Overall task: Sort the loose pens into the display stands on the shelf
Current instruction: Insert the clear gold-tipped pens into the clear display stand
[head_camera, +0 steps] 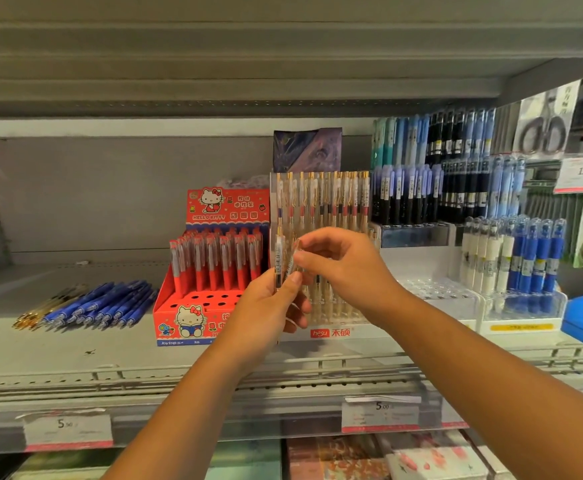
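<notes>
The left hand (265, 310) is closest. It curls round a small bunch of clear pens (279, 261) and holds them straight up, so one can be picked out. The right hand (348, 268), just beside it, pinches the top of one pen (294, 258), I think to pull it free. Right behind both hands is the clear stand (331, 332), full of the same kind of pens, so this one likely goes there. Left of the hands is the red stand (193, 320), with empty holes in front. Further left, loose blue pens (103, 304) lie in a pile on the shelf (75, 355), not yet sorted.
</notes>
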### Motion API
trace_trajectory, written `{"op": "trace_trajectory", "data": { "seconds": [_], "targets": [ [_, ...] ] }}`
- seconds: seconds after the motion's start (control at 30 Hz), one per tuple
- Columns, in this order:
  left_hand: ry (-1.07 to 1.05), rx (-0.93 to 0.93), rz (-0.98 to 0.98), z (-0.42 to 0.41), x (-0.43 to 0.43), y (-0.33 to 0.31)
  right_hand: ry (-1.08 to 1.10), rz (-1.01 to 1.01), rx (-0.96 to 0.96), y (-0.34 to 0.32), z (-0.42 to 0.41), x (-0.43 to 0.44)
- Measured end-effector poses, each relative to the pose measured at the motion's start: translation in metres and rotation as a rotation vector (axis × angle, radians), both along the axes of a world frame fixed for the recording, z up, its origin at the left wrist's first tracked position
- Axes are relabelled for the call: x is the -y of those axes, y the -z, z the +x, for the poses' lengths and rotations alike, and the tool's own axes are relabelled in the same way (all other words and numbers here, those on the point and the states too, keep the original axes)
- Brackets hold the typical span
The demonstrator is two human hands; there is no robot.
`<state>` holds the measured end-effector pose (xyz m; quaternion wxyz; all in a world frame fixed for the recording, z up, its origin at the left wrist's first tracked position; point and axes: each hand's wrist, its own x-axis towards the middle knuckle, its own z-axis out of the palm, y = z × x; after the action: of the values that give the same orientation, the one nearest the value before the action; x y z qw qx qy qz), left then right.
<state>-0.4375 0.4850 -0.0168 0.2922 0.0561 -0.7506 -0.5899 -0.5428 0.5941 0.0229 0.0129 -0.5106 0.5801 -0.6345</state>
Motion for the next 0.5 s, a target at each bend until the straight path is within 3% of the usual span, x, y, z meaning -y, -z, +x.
{"op": "trace_trajectory", "data": {
  "seconds": [0.3, 0.5],
  "targets": [
    [-0.079, -0.036, 0.025, -0.003, 0.000, 0.001, -0.077, -0.041, 0.276, 0.005, -0.021, -0.006],
    [-0.186, -0.044, 0.001, -0.002, 0.003, 0.002, 0.070, -0.189, 0.328, -0.008, -0.044, -0.018]
  ]
}}
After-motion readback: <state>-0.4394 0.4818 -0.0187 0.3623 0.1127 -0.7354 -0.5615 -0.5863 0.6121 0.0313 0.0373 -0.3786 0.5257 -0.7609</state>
